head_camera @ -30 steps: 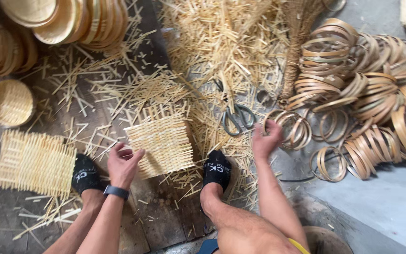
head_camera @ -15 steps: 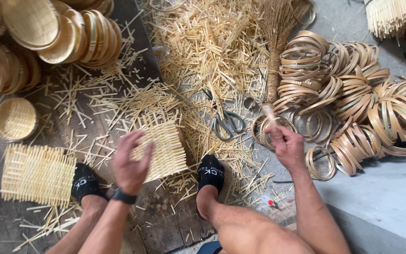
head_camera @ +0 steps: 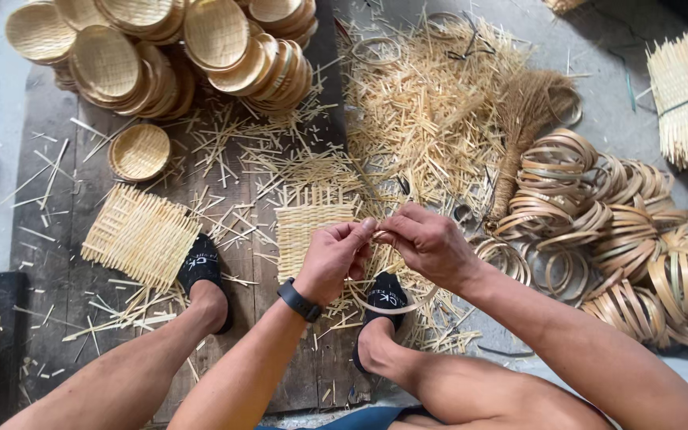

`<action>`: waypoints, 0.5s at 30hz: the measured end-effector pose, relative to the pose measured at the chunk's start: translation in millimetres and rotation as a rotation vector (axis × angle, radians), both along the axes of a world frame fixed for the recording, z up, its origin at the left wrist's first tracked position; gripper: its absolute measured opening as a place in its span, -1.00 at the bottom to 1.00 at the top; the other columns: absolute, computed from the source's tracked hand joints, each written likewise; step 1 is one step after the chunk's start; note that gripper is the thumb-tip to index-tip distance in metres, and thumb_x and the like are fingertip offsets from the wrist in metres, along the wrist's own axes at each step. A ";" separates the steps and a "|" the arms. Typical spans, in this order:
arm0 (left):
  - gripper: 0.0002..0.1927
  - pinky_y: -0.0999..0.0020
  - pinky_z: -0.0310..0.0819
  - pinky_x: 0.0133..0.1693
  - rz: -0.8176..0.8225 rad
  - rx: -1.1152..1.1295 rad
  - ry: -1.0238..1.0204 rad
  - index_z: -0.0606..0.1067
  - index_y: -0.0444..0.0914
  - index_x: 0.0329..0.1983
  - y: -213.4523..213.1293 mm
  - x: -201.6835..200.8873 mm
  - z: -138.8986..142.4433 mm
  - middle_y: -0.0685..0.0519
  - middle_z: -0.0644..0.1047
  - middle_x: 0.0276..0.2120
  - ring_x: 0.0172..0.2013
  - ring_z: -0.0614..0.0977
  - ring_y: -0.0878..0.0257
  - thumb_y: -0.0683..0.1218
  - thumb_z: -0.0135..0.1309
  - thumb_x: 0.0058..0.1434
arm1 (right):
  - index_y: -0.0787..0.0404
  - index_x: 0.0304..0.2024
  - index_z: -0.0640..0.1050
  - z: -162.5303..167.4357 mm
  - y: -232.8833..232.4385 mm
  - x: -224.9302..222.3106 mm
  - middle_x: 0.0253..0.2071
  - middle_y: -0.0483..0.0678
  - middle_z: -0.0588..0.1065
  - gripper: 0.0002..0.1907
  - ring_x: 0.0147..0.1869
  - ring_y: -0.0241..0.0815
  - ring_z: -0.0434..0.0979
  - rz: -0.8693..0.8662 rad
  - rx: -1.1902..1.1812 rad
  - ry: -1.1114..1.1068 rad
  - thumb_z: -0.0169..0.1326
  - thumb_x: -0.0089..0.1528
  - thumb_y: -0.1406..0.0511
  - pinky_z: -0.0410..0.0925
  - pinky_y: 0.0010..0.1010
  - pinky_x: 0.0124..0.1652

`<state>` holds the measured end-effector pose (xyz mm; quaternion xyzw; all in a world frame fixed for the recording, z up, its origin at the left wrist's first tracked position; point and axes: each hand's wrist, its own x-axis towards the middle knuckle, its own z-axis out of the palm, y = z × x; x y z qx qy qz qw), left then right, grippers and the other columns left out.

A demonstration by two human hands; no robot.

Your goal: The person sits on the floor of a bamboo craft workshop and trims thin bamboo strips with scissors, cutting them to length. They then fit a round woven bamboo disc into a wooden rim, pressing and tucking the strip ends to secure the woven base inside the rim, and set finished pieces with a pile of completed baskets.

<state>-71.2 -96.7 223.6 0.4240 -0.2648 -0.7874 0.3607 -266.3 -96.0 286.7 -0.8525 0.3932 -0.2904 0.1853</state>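
Head view looks straight down on a person seated over a floor of dark wooden boards [head_camera: 65,239], both hands brought together in front of the knees. Left hand [head_camera: 334,256], with a dark watch [head_camera: 299,299] on its wrist, has its fingers [head_camera: 357,235] pinched nearly closed on a thin bamboo hoop [head_camera: 384,305]; the right hand [head_camera: 431,245] meets it fingertip to fingertip, fingers curled and closed on the same strip. The hoop's lower curve hangs down across the toe of the right black slipper [head_camera: 385,296].

Just behind the hands lies a small square woven mat [head_camera: 306,231], flat on the boards, with a second woven mat [head_camera: 141,235] off to the left beside the other black slipper [head_camera: 199,267]. Loose bamboo slivers [head_camera: 424,111] are heaped beyond. To the right sits a pile of bamboo rings [head_camera: 623,231], and a straw hand broom [head_camera: 519,127] lies near them. Stacks of round woven trays [head_camera: 169,56] fill the top left, one small tray [head_camera: 139,151] lying apart from them.
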 end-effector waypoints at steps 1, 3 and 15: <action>-0.58 0.44 0.30 -0.58 -0.028 0.048 0.016 0.57 -0.24 -0.33 -1.6 5.6 2.9 0.17 0.46 -0.59 -0.61 0.43 0.38 0.21 0.10 0.30 | 0.18 -0.10 0.65 1.4 -1.4 6.9 -0.33 -0.07 0.51 -0.79 -0.36 -0.21 0.55 0.022 0.008 0.056 0.26 0.19 0.38 0.44 -0.41 -0.39; -0.42 0.44 0.23 -0.60 -0.063 0.143 -0.085 0.54 -0.17 -0.43 -9.8 14.7 8.2 0.18 0.44 -0.63 -0.64 0.40 0.38 0.39 -0.11 0.25 | 0.21 -0.12 0.66 1.0 -3.6 21.5 -0.35 -0.06 0.49 -0.80 -0.36 -0.20 0.53 0.080 -0.044 0.111 0.24 0.18 0.39 0.45 -0.43 -0.41; -0.26 0.38 -0.20 -0.68 0.059 0.351 0.009 0.15 -0.03 -0.73 -14.9 28.4 -25.5 0.29 0.10 -0.79 -0.77 0.05 0.39 0.59 -0.38 0.26 | 0.19 -0.35 0.65 -44.8 -18.5 74.2 -0.50 -0.10 0.43 -0.91 -0.38 -0.23 0.41 -0.013 -0.169 0.244 0.30 0.17 0.32 0.36 -0.38 -0.46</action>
